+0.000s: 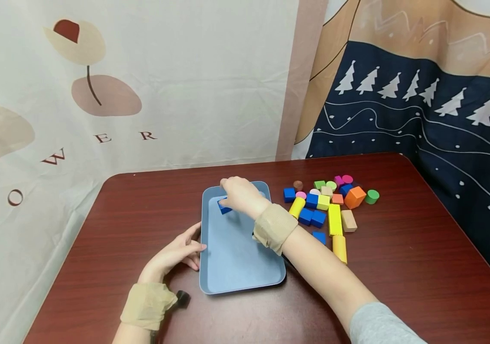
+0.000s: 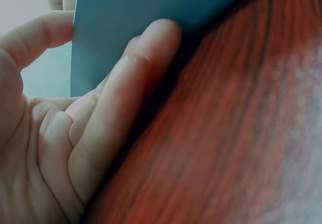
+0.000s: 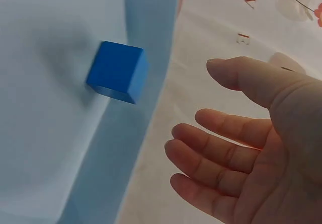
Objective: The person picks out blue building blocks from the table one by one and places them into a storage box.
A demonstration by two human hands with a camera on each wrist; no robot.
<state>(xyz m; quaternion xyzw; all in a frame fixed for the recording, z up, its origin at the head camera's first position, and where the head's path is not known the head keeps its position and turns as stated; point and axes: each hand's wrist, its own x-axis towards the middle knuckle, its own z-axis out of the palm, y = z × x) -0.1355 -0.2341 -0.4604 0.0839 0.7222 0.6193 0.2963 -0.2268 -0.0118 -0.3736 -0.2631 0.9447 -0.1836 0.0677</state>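
Observation:
A blue block (image 3: 114, 69) sits inside the light-blue tray (image 1: 240, 267), near its far left wall. My right hand (image 1: 247, 197) hovers over that end of the tray. In the right wrist view, the fingers (image 3: 211, 156) and thumb are spread apart and a gap separates them from the block. From the left, my left hand (image 1: 180, 251) touches the tray's long side. Its thumb meets the rim, while the other fingers (image 2: 113, 103) lie fairly straight along the outer wall, as the left wrist view shows.
Right of the tray lies a group of coloured blocks: several blue cubes (image 1: 305, 216), yellow pieces (image 1: 335, 220), an orange block (image 1: 355, 197), a green cylinder (image 1: 372, 196) and a tan block (image 1: 349, 221). A patterned curtain (image 1: 210, 86) hangs behind the brown table (image 1: 142, 205).

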